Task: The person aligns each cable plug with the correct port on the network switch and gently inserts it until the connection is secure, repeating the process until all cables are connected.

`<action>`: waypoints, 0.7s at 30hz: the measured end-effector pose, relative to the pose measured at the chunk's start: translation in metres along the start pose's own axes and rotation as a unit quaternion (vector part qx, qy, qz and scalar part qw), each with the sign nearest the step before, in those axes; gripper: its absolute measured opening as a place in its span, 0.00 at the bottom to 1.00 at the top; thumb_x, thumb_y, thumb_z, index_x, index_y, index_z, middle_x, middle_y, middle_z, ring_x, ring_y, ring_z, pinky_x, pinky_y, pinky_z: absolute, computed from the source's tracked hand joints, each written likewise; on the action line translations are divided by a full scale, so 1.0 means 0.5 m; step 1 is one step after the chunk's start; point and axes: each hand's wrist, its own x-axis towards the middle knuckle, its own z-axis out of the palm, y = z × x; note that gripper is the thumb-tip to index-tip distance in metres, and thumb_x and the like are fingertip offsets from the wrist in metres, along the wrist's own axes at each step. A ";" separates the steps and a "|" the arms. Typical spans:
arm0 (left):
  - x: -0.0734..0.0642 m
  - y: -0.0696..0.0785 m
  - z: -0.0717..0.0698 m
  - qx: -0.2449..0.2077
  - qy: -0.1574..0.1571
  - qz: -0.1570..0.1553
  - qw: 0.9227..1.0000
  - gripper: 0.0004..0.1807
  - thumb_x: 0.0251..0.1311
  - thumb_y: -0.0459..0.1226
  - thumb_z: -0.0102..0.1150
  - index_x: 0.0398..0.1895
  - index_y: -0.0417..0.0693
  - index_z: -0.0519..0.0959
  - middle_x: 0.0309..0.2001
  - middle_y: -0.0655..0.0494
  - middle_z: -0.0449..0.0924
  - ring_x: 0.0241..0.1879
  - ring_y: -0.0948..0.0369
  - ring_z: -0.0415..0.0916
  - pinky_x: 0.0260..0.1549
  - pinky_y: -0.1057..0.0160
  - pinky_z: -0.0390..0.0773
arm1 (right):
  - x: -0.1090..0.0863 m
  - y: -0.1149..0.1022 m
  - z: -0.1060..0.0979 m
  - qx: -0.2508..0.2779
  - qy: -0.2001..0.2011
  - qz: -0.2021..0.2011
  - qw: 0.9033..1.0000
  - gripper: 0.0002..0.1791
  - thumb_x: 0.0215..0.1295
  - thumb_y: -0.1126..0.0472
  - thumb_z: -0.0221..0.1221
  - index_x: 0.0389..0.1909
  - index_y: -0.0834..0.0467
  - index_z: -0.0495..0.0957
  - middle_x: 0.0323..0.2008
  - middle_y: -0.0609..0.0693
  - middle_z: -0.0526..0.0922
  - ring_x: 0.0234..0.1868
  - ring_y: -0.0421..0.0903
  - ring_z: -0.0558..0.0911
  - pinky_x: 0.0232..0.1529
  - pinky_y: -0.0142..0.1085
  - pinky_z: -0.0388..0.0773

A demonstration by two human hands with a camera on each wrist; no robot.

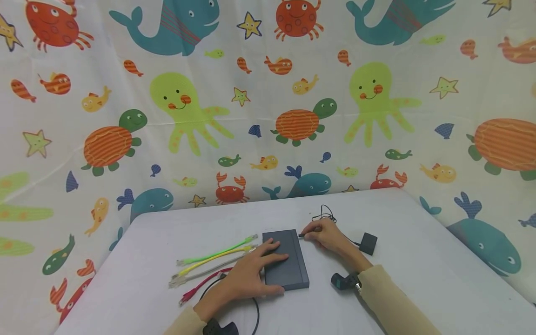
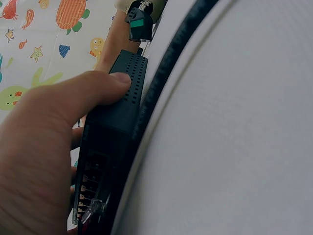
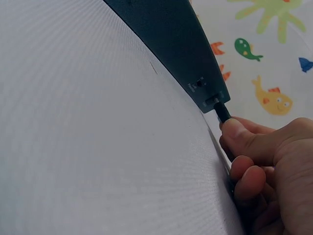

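A dark grey network switch [image 1: 286, 260] lies on the table. My left hand [image 1: 248, 274] holds it, with fingers spread over the top and the thumb along the near side. In the left wrist view that thumb presses the vented side [image 2: 133, 73], and a row of ports [image 2: 87, 188] shows below the hand. A clear cable connector [image 2: 93, 210] is by the lower ports; whether it sits in one I cannot tell. My right hand [image 1: 326, 235] pinches a black power plug [image 3: 222, 112] between thumb and fingers. The plug's metal tip meets a socket in the switch's edge.
Left of the switch lie green [image 1: 217, 251], yellow [image 1: 209, 261], grey [image 1: 209, 273] and red [image 1: 203, 284] network cables. A black cable [image 1: 257, 311] bends below the left hand. Right of the right hand are a black power adapter [image 1: 368, 243] and its coiled cord [image 1: 324, 216].
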 end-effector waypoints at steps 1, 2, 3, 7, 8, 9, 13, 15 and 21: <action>0.000 0.000 0.000 -0.001 0.000 0.000 1.000 0.38 0.47 0.71 0.57 0.65 0.85 0.64 0.74 0.66 0.57 0.75 0.55 0.51 0.62 0.40 0.67 | 0.000 0.000 0.000 -0.003 0.001 0.000 1.000 0.05 0.57 0.62 0.65 0.34 0.50 0.86 0.34 0.49 0.85 0.12 0.38 0.68 0.11 0.27 0.63; 0.001 0.000 0.000 -0.001 0.000 0.001 1.000 0.38 0.47 0.71 0.57 0.65 0.85 0.64 0.74 0.66 0.57 0.75 0.55 0.51 0.62 0.40 0.67 | 0.000 0.001 -0.001 -0.006 0.002 0.001 1.000 0.05 0.57 0.62 0.65 0.34 0.50 0.86 0.34 0.49 0.85 0.12 0.38 0.68 0.11 0.27 0.63; 0.001 0.000 0.000 -0.001 0.001 0.001 1.000 0.38 0.47 0.71 0.57 0.65 0.85 0.64 0.74 0.66 0.57 0.75 0.55 0.51 0.62 0.40 0.67 | 0.000 0.001 -0.001 -0.007 0.002 0.002 1.000 0.05 0.57 0.62 0.65 0.34 0.50 0.86 0.34 0.49 0.85 0.12 0.38 0.68 0.12 0.27 0.63; 0.002 0.001 0.000 -0.002 0.001 0.002 1.000 0.38 0.47 0.71 0.57 0.65 0.85 0.64 0.74 0.66 0.57 0.75 0.55 0.51 0.62 0.40 0.67 | 0.000 0.001 0.000 -0.005 0.002 0.002 1.000 0.06 0.57 0.63 0.65 0.34 0.50 0.86 0.34 0.49 0.85 0.12 0.38 0.68 0.12 0.27 0.63; 0.002 0.001 0.000 -0.001 0.001 0.002 1.000 0.38 0.47 0.71 0.57 0.65 0.85 0.64 0.74 0.66 0.57 0.75 0.55 0.51 0.62 0.40 0.67 | 0.000 0.000 0.000 -0.003 0.003 0.003 1.000 0.06 0.57 0.63 0.65 0.34 0.50 0.86 0.34 0.49 0.85 0.13 0.38 0.69 0.12 0.27 0.63; 0.002 0.001 0.000 -0.002 0.000 0.002 1.000 0.38 0.47 0.71 0.57 0.65 0.85 0.64 0.74 0.66 0.57 0.75 0.55 0.52 0.62 0.40 0.67 | 0.000 0.000 0.000 -0.003 0.003 0.002 1.000 0.06 0.57 0.63 0.65 0.34 0.50 0.86 0.34 0.49 0.85 0.13 0.38 0.69 0.12 0.27 0.63; 0.002 0.001 -0.001 -0.003 -0.001 0.002 1.000 0.38 0.47 0.71 0.57 0.65 0.85 0.64 0.74 0.66 0.57 0.75 0.55 0.52 0.62 0.41 0.67 | -0.001 -0.002 0.000 -0.002 0.003 -0.004 1.000 0.05 0.57 0.63 0.65 0.33 0.51 0.86 0.34 0.50 0.85 0.13 0.38 0.70 0.12 0.27 0.64; 0.001 0.001 -0.001 -0.004 0.000 0.002 1.000 0.38 0.47 0.71 0.58 0.65 0.85 0.64 0.74 0.66 0.57 0.75 0.55 0.51 0.62 0.41 0.67 | -0.001 -0.003 0.000 -0.002 0.002 -0.007 1.000 0.05 0.57 0.63 0.65 0.34 0.52 0.86 0.34 0.50 0.85 0.13 0.37 0.69 0.12 0.28 0.64; 0.000 0.001 -0.001 -0.002 0.003 0.004 1.000 0.38 0.47 0.71 0.58 0.65 0.84 0.64 0.74 0.66 0.57 0.75 0.55 0.51 0.62 0.40 0.67 | 0.001 -0.002 0.000 -0.001 -0.001 -0.008 1.000 0.05 0.57 0.64 0.65 0.34 0.52 0.86 0.35 0.51 0.85 0.13 0.38 0.70 0.12 0.28 0.65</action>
